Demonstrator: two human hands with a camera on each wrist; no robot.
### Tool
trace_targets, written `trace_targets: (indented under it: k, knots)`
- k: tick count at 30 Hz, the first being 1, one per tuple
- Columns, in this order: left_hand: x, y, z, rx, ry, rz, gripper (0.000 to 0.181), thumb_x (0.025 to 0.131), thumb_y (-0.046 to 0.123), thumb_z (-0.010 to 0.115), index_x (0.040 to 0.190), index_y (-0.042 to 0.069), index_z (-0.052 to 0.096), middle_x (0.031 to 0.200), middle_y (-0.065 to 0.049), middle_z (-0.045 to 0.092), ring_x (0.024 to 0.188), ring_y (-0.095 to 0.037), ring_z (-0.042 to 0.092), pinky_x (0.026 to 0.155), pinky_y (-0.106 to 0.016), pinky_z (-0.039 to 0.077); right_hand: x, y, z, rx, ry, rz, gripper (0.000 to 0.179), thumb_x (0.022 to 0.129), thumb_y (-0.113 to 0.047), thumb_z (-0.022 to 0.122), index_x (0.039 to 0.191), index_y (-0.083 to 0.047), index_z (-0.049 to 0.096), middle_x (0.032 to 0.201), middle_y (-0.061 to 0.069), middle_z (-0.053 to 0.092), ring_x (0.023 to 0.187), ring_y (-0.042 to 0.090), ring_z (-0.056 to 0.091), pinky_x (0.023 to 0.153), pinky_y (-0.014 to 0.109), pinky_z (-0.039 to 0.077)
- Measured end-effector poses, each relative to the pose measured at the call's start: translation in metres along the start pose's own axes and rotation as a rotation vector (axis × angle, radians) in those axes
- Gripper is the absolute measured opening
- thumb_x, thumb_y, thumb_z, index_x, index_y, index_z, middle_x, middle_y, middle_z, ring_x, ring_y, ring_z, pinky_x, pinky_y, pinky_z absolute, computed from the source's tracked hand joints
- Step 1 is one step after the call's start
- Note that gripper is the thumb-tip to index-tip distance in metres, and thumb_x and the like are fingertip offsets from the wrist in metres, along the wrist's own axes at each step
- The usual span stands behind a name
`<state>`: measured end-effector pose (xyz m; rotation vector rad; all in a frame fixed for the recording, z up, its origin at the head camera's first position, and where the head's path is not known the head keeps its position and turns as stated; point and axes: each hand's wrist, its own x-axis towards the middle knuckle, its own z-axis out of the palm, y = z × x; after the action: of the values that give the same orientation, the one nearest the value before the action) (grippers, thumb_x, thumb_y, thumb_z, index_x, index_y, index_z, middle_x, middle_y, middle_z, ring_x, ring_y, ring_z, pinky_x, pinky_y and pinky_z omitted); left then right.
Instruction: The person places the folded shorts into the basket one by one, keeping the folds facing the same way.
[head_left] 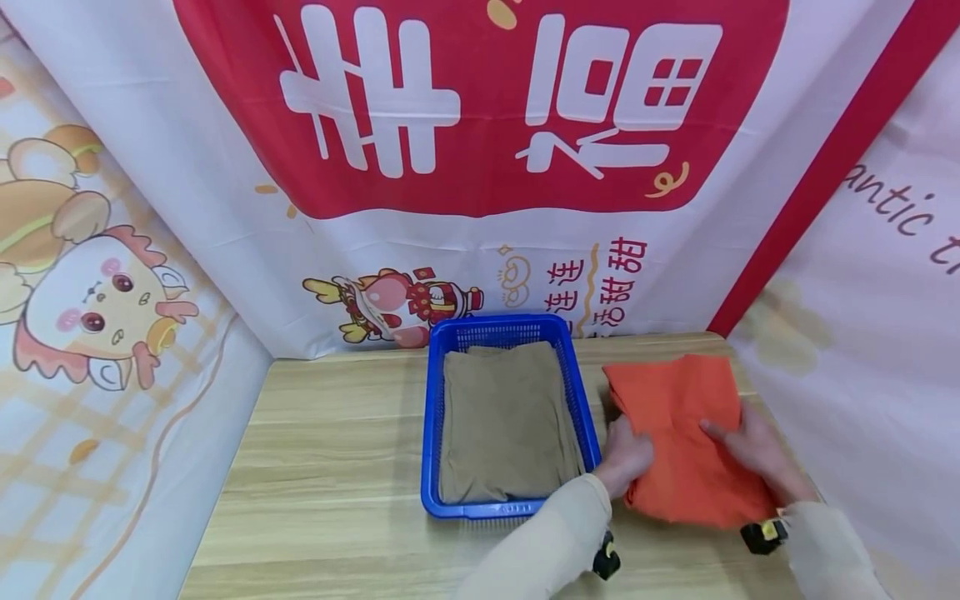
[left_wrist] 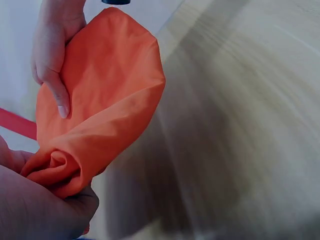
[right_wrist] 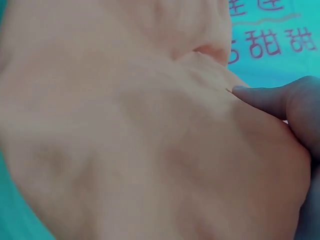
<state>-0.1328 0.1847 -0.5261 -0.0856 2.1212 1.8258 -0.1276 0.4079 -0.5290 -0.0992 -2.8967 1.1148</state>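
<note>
A folded piece of orange cloth (head_left: 686, 442) is held between both hands above the right part of the table. My left hand (head_left: 628, 450) grips its left edge, and in the left wrist view the cloth (left_wrist: 110, 80) bunches into rolled folds at that hand (left_wrist: 40, 205). On the opposite edge, my right hand (head_left: 753, 446) holds the cloth with the thumb lying on top. The right wrist view shows this thumb (right_wrist: 265, 100) pressing on the cloth (right_wrist: 150, 140), which looks pale there. What kind of cloth item it is cannot be told. Fingers beneath it are mostly hidden.
Left of the hands stands a blue plastic basket (head_left: 433, 417) containing folded brown cloth (head_left: 510, 417). The left forearm passes close to its front right corner. Wood-grain tabletop (head_left: 322, 467) extends to the left. Printed fabric hangings (head_left: 480, 192) enclose the back and sides.
</note>
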Motion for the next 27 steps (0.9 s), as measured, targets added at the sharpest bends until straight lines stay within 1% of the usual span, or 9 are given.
trace_targets:
  k: [2,5,7,11,15,18,21,25,27]
  knots:
    - [0.001,0.007,-0.005,-0.032,-0.002,0.034,0.020,0.093,0.001,0.057,0.112,0.003,0.063,0.095,-0.002,0.060,0.087,-0.014,0.054,0.079,-0.035,0.049,0.002,-0.008,-0.003,-0.019,0.048,-0.033,0.050,0.094,-0.024,0.074,0.122,0.011,0.054,0.109,0.027,0.064,0.093,0.035,0.062,0.073,0.039,0.051]
    - [0.004,0.016,-0.015,-0.060,0.010,0.096,0.015,0.092,0.001,0.061,0.105,0.002,0.066,0.088,0.000,0.061,0.081,-0.012,0.054,0.075,-0.031,0.049,0.003,-0.024,-0.006,-0.032,0.077,-0.024,0.053,0.095,-0.028,0.073,0.122,0.012,0.050,0.107,0.028,0.062,0.092,0.038,0.061,0.072,0.041,0.050]
    - [0.006,0.022,-0.023,-0.027,0.037,0.135,0.010,0.090,0.005,0.065,0.100,0.004,0.068,0.083,0.001,0.061,0.077,-0.010,0.054,0.074,-0.029,0.050,0.003,-0.036,-0.008,-0.030,0.073,-0.006,0.059,0.096,-0.033,0.071,0.127,0.012,0.047,0.112,0.029,0.060,0.094,0.039,0.060,0.074,0.044,0.050]
    - [0.010,0.033,-0.045,0.070,0.082,0.186,0.006,0.089,0.013,0.071,0.093,0.009,0.069,0.078,0.004,0.061,0.073,-0.011,0.055,0.071,-0.029,0.050,0.006,-0.060,-0.011,-0.013,0.054,0.017,0.073,0.098,-0.043,0.066,0.140,0.010,0.040,0.124,0.030,0.055,0.102,0.043,0.057,0.080,0.054,0.050]
    - [0.013,0.042,-0.067,0.083,0.082,0.221,0.008,0.091,0.012,0.069,0.097,0.007,0.069,0.082,0.001,0.064,0.074,-0.012,0.059,0.071,-0.030,0.052,0.011,-0.084,-0.007,0.036,0.055,0.002,0.075,0.098,-0.043,0.066,0.144,0.009,0.037,0.128,0.030,0.053,0.106,0.043,0.055,0.085,0.057,0.048]
    - [0.016,0.047,-0.084,0.072,0.074,0.236,0.015,0.093,0.011,0.068,0.106,0.004,0.068,0.091,-0.001,0.067,0.081,-0.012,0.062,0.077,-0.031,0.053,0.018,-0.100,-0.001,0.074,0.065,-0.014,0.072,0.098,-0.039,0.067,0.142,0.009,0.037,0.127,0.031,0.054,0.105,0.043,0.055,0.087,0.057,0.048]
    - [0.018,0.051,-0.103,0.083,0.090,0.258,0.020,0.093,0.011,0.068,0.111,0.003,0.068,0.096,-0.004,0.069,0.086,-0.014,0.063,0.081,-0.033,0.053,0.026,-0.116,0.007,0.110,0.068,-0.045,0.068,0.098,-0.033,0.068,0.142,0.009,0.037,0.128,0.031,0.054,0.108,0.044,0.055,0.091,0.058,0.047]
    - [0.021,0.053,-0.129,0.096,0.115,0.277,0.019,0.093,0.010,0.067,0.110,0.002,0.069,0.096,-0.007,0.070,0.084,-0.015,0.065,0.080,-0.034,0.054,0.037,-0.135,0.019,0.160,0.034,-0.080,0.065,0.099,-0.026,0.068,0.144,0.007,0.036,0.130,0.030,0.053,0.112,0.044,0.054,0.097,0.061,0.045]
    - [0.021,0.052,-0.141,0.099,0.119,0.272,0.018,0.095,0.011,0.066,0.111,0.003,0.069,0.096,-0.007,0.070,0.084,-0.016,0.065,0.079,-0.035,0.054,0.042,-0.143,0.026,0.181,0.007,-0.093,0.064,0.099,-0.023,0.068,0.145,0.007,0.035,0.131,0.030,0.053,0.113,0.044,0.054,0.099,0.061,0.045]
